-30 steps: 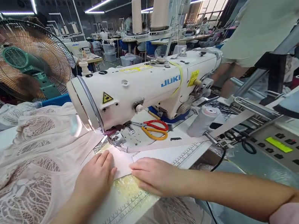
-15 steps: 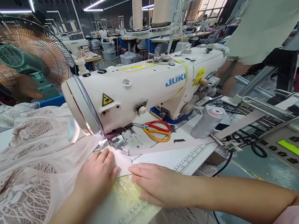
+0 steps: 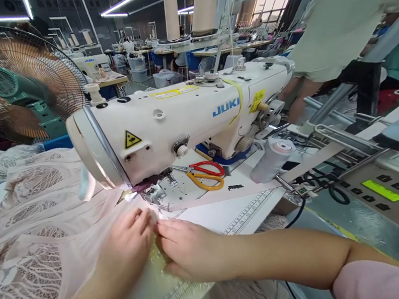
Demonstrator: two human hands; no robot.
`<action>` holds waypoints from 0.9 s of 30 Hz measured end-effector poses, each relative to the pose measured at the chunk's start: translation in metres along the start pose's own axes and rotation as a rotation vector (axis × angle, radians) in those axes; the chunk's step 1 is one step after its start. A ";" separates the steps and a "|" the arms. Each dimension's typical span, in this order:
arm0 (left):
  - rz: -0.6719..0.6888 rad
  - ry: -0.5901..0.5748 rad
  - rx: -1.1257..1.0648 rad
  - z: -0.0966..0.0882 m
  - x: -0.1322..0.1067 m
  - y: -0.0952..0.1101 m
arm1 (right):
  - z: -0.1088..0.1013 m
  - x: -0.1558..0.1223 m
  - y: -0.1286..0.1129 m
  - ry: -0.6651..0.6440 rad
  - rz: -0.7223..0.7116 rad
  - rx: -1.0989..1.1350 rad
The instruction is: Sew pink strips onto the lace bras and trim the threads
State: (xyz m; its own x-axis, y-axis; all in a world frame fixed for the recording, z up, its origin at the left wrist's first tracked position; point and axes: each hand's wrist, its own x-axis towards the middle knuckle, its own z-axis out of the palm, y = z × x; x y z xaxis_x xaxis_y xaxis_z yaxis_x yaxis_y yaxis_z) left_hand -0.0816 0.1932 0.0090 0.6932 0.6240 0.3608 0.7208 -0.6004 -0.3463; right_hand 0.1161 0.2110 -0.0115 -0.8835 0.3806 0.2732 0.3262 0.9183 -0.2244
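Observation:
My left hand (image 3: 128,240) is closed, its fingertips gripping the edge of pale pink fabric (image 3: 92,221) just in front of the needle area of a white sewing machine (image 3: 182,114). Touching it from the right, my right hand (image 3: 191,248) pinches the same fabric edge between thumb and fingers. The fingertips hide the exact spot held. From the needle, the fabric spreads left over the table with lace panels (image 3: 26,280). Scissors (image 3: 207,176) with one red and one orange handle lie on the machine bed.
A large fan (image 3: 17,88) stands back left. Right of the machine are a thread cone (image 3: 273,157), a metal band guide (image 3: 346,137) and a control panel (image 3: 394,193). A ruler strip (image 3: 248,212) runs along the table. A person in light clothing (image 3: 348,12) stands behind.
My right hand has moved left to meet my left hand, and the flat fabric piece between them is now gathered at the fingertips. The left fingers have curled. The view has shifted slightly.

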 end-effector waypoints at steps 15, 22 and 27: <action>-0.071 -0.031 -0.245 0.000 -0.021 -0.004 | -0.004 -0.016 0.013 0.019 -0.072 0.090; -0.060 -0.039 -0.215 0.000 -0.018 -0.013 | -0.003 -0.016 0.014 0.033 -0.077 0.111; -0.088 -0.106 -0.255 0.007 -0.022 -0.020 | -0.002 -0.017 0.014 0.055 -0.080 0.107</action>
State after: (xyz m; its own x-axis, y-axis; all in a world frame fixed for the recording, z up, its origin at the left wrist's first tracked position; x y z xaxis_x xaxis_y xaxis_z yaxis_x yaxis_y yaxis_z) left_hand -0.1118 0.1950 0.0017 0.6341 0.7197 0.2829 0.7639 -0.6398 -0.0844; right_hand 0.1363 0.2177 -0.0177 -0.8845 0.3144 0.3447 0.2148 0.9302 -0.2975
